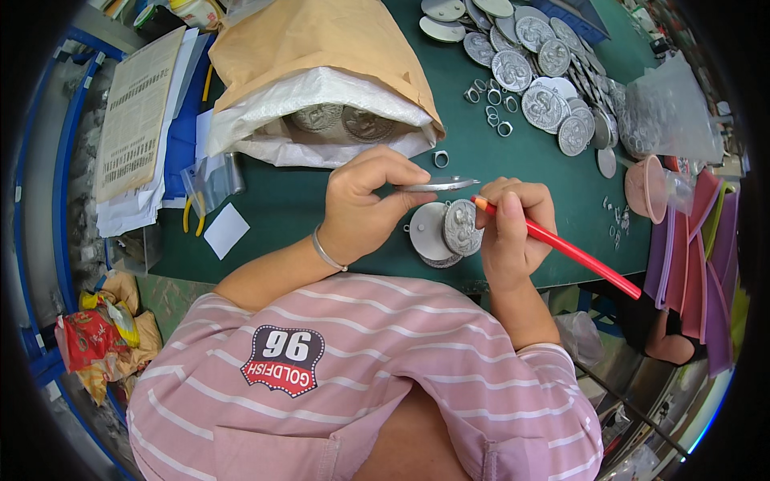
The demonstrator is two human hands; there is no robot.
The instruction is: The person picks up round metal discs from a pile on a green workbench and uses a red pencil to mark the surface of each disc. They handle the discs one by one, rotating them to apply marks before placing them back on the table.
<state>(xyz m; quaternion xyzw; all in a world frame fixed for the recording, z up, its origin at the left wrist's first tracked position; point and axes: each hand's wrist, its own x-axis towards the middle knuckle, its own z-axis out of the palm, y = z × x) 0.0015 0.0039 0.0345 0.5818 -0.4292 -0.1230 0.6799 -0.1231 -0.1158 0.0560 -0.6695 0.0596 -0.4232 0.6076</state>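
Note:
Pinched edge-on between the thumb and fingers of my left hand (365,196) is a round silver-coloured medallion (441,184). My right hand (517,228) grips a red pencil (581,259), its tip close to the medallion's right edge; whether they touch I cannot tell. Below, between my hands, several more medallions lie overlapped on the green table: one shows a plain back (431,230), another a relief face (463,227). A small metal ring (439,159) lies just beyond the held medallion. An open paper sack with a white lining (273,132) holds relief medallions (367,123) in its mouth.
A large heap of medallions (513,70) covers the far right, with several rings (492,97) before it. A clear plastic bag (670,108) and a pink cup (646,190) stand right. Papers (136,120), yellow-handled pliers (192,215) and a white paper piece (227,231) lie left.

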